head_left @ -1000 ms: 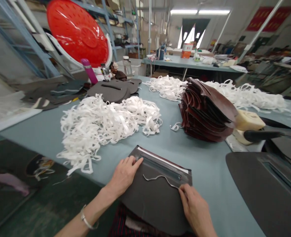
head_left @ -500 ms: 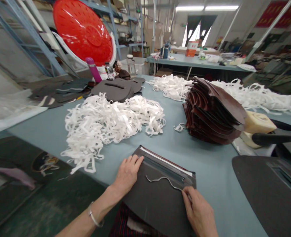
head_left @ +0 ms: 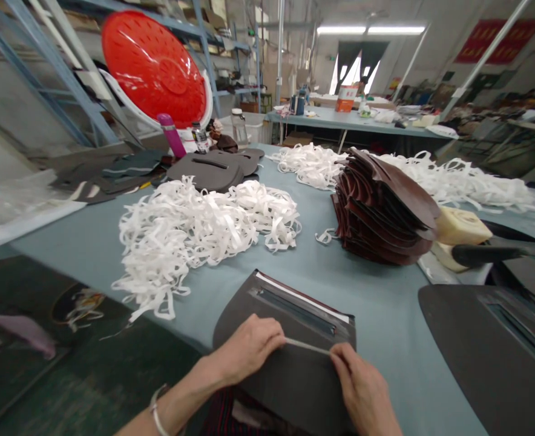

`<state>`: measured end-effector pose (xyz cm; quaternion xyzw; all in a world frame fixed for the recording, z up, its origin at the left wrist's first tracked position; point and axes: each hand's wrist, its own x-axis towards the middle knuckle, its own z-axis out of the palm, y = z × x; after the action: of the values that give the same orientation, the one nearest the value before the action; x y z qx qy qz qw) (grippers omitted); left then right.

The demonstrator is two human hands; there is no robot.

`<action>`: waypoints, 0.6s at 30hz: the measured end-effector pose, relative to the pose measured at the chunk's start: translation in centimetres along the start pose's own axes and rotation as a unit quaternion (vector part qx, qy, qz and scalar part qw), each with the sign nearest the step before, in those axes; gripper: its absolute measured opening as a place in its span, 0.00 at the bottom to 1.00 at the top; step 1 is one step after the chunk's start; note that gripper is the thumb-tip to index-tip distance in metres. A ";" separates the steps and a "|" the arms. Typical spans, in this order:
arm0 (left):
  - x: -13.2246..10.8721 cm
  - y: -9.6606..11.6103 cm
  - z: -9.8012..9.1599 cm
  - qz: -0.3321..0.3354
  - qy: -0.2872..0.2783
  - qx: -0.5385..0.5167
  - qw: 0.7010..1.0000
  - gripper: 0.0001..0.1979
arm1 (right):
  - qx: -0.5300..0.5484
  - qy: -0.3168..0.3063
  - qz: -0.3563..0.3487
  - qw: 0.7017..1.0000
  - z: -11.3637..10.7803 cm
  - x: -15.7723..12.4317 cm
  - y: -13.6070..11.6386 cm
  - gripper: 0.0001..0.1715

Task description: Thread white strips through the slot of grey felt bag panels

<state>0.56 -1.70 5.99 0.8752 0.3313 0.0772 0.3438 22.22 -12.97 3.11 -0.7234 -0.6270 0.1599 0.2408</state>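
Over dark panel (head_left: 295,369), strip (head_left: 307,346) taut left-right between hands (head_left: 249,351) (head_left: 362,387)

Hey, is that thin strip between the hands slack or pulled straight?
Pulled straight: the strip runs in one straight line from the left hand to the right hand, over the dark panel.

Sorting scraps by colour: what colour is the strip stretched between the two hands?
The strip is white, clearest in the head view.

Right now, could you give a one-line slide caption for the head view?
Over a dark slotted panel, the left hand and right hand hold a thin white strip taut.
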 end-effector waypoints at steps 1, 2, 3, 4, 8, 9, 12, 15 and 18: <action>-0.3 -0.9 -0.5 -0.018 -0.001 -0.008 1.000 0.16 | -0.003 -0.004 0.011 1.000 -0.2 -0.1 0.6 0.16; -0.5 -1.8 -1.1 -0.030 0.000 -0.017 0.999 0.15 | -0.004 -0.006 0.017 1.000 -0.2 -0.1 1.1 0.16; -0.6 -2.6 -1.5 -0.039 0.005 -0.025 0.999 0.15 | -0.006 -0.005 0.021 1.000 -0.2 0.0 1.4 0.16; -0.6 -3.2 -1.9 -0.049 0.016 -0.031 0.998 0.15 | -0.008 -0.004 0.025 1.000 -0.1 0.1 1.6 0.16; 0.0 -4.7 -2.2 -0.153 0.096 -0.059 0.982 0.11 | -0.036 0.012 0.062 0.997 0.9 0.8 1.6 0.20; 0.3 -5.0 -2.1 -0.179 0.115 -0.064 0.975 0.11 | -0.041 0.018 0.074 0.996 1.1 1.0 1.6 0.21; 1.1 -5.6 -2.2 -0.205 0.144 -0.078 0.965 0.09 | -0.038 0.022 0.098 0.994 1.2 1.2 1.6 0.22; 2.0 -6.1 -2.3 -0.218 0.154 -0.077 0.961 0.09 | -0.025 0.001 0.123 0.992 0.9 1.3 1.7 0.20; 2.6 -6.5 -2.3 -0.249 0.170 -0.064 0.951 0.09 | -0.005 -0.020 0.159 0.987 0.5 1.3 1.6 0.20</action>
<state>-1.72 4.78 3.22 0.7147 0.5870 0.1580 0.3460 23.46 -11.76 1.94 -0.8116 -0.5097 0.2078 0.1960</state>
